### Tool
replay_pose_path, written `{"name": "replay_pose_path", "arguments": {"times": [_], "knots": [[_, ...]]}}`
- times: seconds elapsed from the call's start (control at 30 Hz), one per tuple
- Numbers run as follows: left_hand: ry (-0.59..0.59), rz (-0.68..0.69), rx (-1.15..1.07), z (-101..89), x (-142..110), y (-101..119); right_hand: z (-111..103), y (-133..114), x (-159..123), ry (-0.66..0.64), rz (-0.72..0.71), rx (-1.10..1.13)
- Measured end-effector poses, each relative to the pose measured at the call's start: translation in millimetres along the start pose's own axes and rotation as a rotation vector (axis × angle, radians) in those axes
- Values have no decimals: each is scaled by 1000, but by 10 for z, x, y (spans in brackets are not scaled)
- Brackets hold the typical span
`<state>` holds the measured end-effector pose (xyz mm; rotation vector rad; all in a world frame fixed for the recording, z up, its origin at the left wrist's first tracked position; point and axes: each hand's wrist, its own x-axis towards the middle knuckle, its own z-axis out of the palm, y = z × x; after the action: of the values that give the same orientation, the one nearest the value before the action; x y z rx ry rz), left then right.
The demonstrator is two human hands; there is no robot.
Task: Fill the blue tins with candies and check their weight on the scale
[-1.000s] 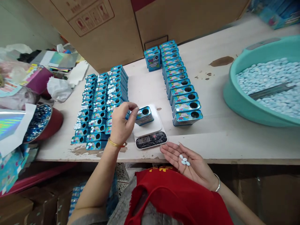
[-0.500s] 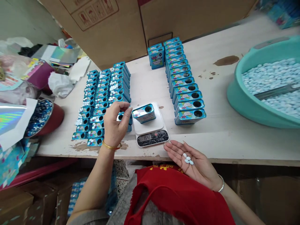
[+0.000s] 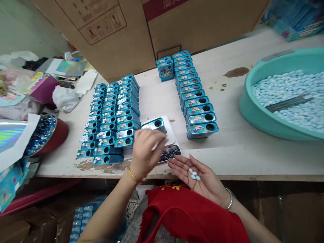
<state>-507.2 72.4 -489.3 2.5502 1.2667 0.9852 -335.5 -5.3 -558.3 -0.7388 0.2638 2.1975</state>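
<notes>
My right hand (image 3: 199, 180) is palm up at the table's front edge, fingers stretched out, holding several pale blue oval candies (image 3: 194, 174) in its palm. My left hand (image 3: 149, 152), smeared by motion, is over the front of the white kitchen scale (image 3: 170, 130), fingers bent; whether they hold anything is unclear. On the scale stands a blue tin (image 3: 160, 125) with a round dark hole in its top, partly hidden by the left hand. The scale's readout is covered. To the left, rows of blue tins (image 3: 124, 125) carry small candies on many of their tops.
Another column of blue tins (image 3: 199, 109) stands right of the scale. A teal tub (image 3: 253, 118) of candies with a metal scoop (image 3: 288, 103) is at far right. Large cardboard boxes (image 3: 126, 40) line the back. A red bucket (image 3: 54, 138) and clutter are at left.
My left hand has moved right and toward me, from beside the tin to over the scale's front. The candies still lie in my right palm. The view has shifted slightly.
</notes>
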Motion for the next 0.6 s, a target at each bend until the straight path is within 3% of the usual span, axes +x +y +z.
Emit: {"name": "replay_pose_path", "arguments": {"times": [0.07,0.13,0.27,0.4,0.47,0.6], "knots": [[69,-76,57,37,81,-150,-11,0,7,2,-8,2],[30,-111,128,71,149,-300,-26,-2,7,11,-11,14],[-147,-127,223,27,180,-479,-50,-15,-6,18,-13,46],[-429,-101,253,-138,281,-635,-68,-60,11,20,-29,92],[-470,-79,269,-163,483,-780,-91,-111,48,9,-18,106],[-320,-50,318,45,1240,-1190,-200,-270,133,-25,30,106]]}}
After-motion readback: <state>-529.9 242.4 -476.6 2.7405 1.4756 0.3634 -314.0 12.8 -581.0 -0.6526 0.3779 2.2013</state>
